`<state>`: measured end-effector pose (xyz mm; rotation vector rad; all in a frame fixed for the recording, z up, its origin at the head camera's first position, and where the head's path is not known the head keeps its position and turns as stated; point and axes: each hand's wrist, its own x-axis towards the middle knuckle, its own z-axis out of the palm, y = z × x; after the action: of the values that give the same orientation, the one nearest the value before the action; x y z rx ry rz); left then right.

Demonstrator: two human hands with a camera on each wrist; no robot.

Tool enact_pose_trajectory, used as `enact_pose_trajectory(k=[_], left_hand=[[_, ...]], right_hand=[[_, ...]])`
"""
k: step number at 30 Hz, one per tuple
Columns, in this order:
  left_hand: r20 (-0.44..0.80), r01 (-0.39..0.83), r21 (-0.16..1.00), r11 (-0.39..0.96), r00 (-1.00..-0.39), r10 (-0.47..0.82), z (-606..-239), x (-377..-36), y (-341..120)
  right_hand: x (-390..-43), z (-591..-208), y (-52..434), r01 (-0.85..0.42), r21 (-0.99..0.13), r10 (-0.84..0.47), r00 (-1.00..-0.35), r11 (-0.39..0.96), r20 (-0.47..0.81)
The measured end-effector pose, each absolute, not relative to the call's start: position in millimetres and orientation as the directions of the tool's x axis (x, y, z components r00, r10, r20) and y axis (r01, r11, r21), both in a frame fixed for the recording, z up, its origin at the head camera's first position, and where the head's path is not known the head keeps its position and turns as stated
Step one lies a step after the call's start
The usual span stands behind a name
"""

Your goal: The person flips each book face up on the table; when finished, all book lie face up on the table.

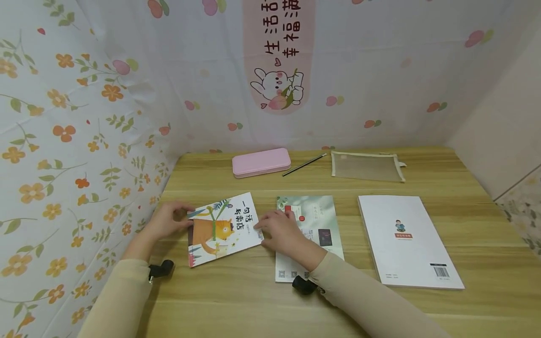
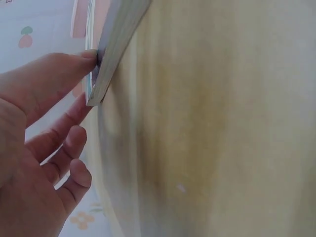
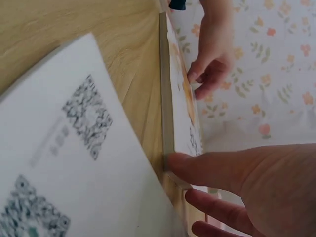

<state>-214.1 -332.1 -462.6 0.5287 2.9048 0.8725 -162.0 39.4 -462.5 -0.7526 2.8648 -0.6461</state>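
The far wall cloth has a pink banner (image 1: 279, 51) with a bunny and Chinese words that read 生活甜 and 幸福满; the top is cut off. The picture book (image 1: 221, 228) with the orange cat has hand-drawn words on its cover, upside down and too hard to read. The green book (image 1: 314, 220) has QR codes (image 3: 86, 116) on its near edge. The white book (image 1: 407, 239) on the right has a barcode (image 1: 440, 271) at its near corner.

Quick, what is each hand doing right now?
Left hand: pinches the picture book's left edge.
Right hand: fingers straight, touching the book's right edge.
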Motion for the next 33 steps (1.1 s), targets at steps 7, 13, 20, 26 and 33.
enact_pose_trajectory(k=[7,13,20,26,33], left_hand=[[0.052,0.314,0.536,0.784,-0.939,0.341,-461.6,-201.3,-332.7],[0.043,0.311,0.526,0.792,-0.940,0.340,-463.3,-195.5,-333.2],[0.044,0.305,0.509,0.805,-0.943,0.329,-463.2,-186.3,-334.6],[0.048,0.300,0.517,0.802,-0.945,0.322,-465.5,-181.5,-334.1],[0.026,0.287,0.553,0.782,-0.944,0.329,-465.3,-179.8,-337.0]], right_hand=[[-172.9,-468.8,39.5,-0.435,-0.449,-0.458,-0.887,0.781,0.063],[-186.9,-471.5,40.6,-0.413,-0.478,-0.438,-0.897,0.775,0.064],[-201.5,-471.4,40.7,-0.409,-0.472,-0.435,-0.898,0.781,0.059],[-216.6,-470.4,41.6,-0.436,-0.461,-0.457,-0.886,0.773,0.072],[-235.1,-471.6,43.6,-0.445,-0.488,-0.483,-0.874,0.751,0.053]])
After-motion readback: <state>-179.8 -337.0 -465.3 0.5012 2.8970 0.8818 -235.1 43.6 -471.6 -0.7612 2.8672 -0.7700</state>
